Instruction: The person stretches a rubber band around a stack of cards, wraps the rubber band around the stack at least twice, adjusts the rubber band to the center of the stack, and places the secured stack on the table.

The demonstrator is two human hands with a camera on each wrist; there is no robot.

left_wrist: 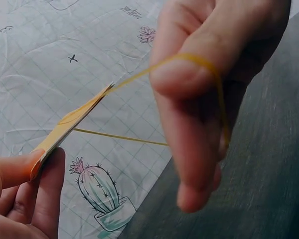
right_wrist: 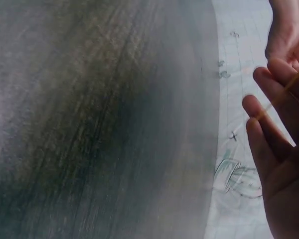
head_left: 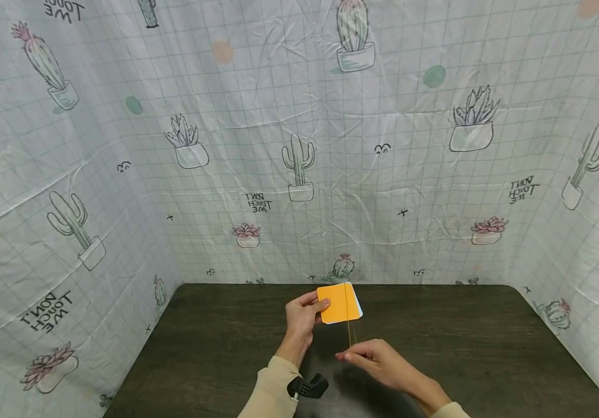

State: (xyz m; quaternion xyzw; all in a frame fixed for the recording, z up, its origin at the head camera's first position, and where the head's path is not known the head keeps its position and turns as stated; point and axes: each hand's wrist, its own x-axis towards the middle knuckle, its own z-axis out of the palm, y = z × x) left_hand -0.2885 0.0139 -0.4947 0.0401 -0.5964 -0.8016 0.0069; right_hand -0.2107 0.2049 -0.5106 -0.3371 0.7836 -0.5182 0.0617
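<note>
In the head view my left hand (head_left: pixel 299 319) pinches a thin stack of square cards (head_left: pixel 334 305) by its left edge, thumb on the orange front and fingers behind. White card edges show past the orange one. A yellow rubber band (head_left: pixel 350 332) runs around the stack near its right side and stretches down to my right hand (head_left: pixel 380 363). The left wrist view shows the cards (left_wrist: pixel 72 122) edge-on, with the band (left_wrist: pixel 122 137) pulled taut from them and looped over the right hand's fingers (left_wrist: pixel 182 77). In the right wrist view the right hand (right_wrist: pixel 289 169) is partly cut off.
Both hands are above a dark wooden table (head_left: pixel 226 337). Behind and beside it hangs a pale cloth (head_left: pixel 330 220) printed with cacti and a grid. A black strap device (head_left: pixel 308 386) sits on the left wrist, over a cream sleeve (head_left: pixel 272 388).
</note>
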